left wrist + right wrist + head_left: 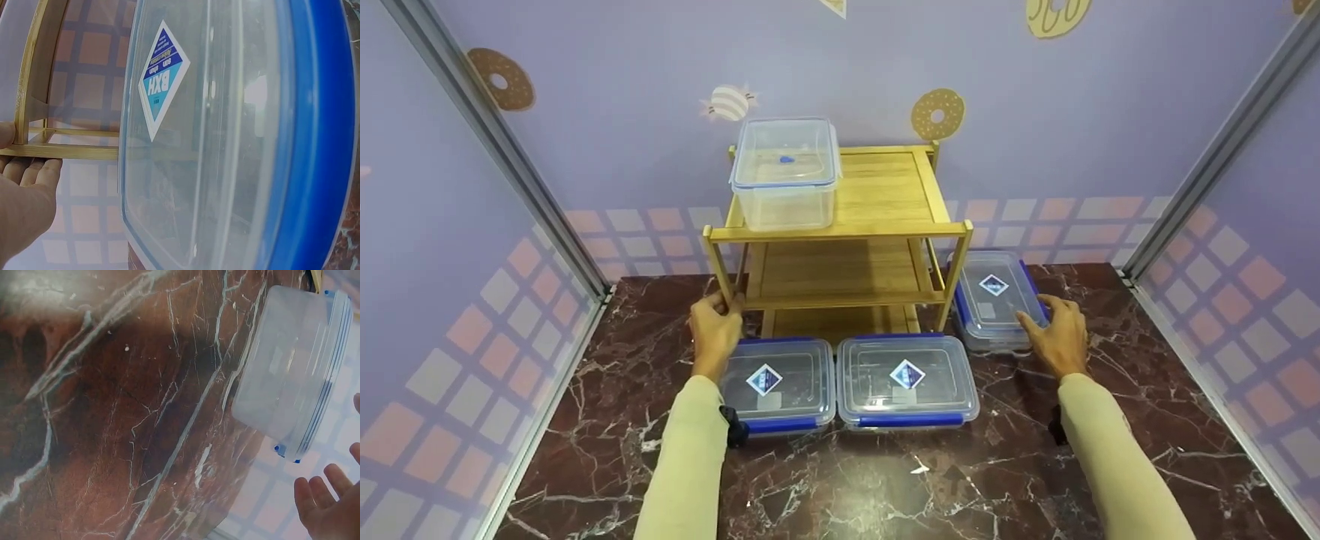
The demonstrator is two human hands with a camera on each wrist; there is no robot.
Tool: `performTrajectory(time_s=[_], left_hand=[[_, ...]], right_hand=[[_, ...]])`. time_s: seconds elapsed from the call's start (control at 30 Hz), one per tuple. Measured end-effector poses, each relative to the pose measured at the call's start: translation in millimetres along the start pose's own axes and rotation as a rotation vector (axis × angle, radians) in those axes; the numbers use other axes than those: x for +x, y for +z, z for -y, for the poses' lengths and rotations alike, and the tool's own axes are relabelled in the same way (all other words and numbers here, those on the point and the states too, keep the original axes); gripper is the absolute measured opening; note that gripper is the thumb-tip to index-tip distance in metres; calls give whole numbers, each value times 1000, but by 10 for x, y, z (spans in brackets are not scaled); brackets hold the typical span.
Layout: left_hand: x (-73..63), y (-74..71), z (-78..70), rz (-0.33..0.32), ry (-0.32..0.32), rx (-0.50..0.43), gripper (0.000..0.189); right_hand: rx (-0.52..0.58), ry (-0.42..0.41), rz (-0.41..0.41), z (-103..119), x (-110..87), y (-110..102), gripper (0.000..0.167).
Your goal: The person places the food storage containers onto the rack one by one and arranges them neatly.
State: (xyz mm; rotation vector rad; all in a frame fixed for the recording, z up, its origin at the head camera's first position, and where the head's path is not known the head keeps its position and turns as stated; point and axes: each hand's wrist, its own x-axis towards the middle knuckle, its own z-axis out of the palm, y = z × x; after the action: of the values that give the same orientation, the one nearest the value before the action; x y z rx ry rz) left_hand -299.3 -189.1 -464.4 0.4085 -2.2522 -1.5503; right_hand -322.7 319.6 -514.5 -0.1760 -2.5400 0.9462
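My left hand (714, 336) grips the front left leg of a wooden shelf rack (840, 298). In the left wrist view the thumb lies on one side of the wooden bar (67, 151) and the fingers curl on the other. Below that hand lies a clear lidded food container (777, 384) with blue clips. My right hand (1059, 334) hovers at the right edge of another such container (997, 296), beside the rack. Its fingers (322, 489) are loosely spread and apart from the container in the right wrist view.
A third flat container (907, 381) lies before the rack, side by side with the left one. On the top shelf stands a taller clear box (786, 176). Printed panels (1245, 300) wall in the dark marble surface (840, 487) at the back and sides.
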Motion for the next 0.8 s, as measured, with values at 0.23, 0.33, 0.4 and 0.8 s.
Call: performTrajectory(time_s=[0.23, 0.33, 0.4, 0.8], left_hand=[[6, -12, -8, 16, -8, -20, 26], [4, -11, -2, 10, 0, -10, 26], [4, -8, 2, 9, 5, -13, 26], [11, -8, 20, 3, 1, 0, 24]], right_hand=[[23, 51, 43, -66, 65, -13, 56], [23, 74, 75, -96, 69, -2, 58], [27, 83, 94, -113, 72, 8, 59], [59, 96, 197, -119, 112, 22, 57]])
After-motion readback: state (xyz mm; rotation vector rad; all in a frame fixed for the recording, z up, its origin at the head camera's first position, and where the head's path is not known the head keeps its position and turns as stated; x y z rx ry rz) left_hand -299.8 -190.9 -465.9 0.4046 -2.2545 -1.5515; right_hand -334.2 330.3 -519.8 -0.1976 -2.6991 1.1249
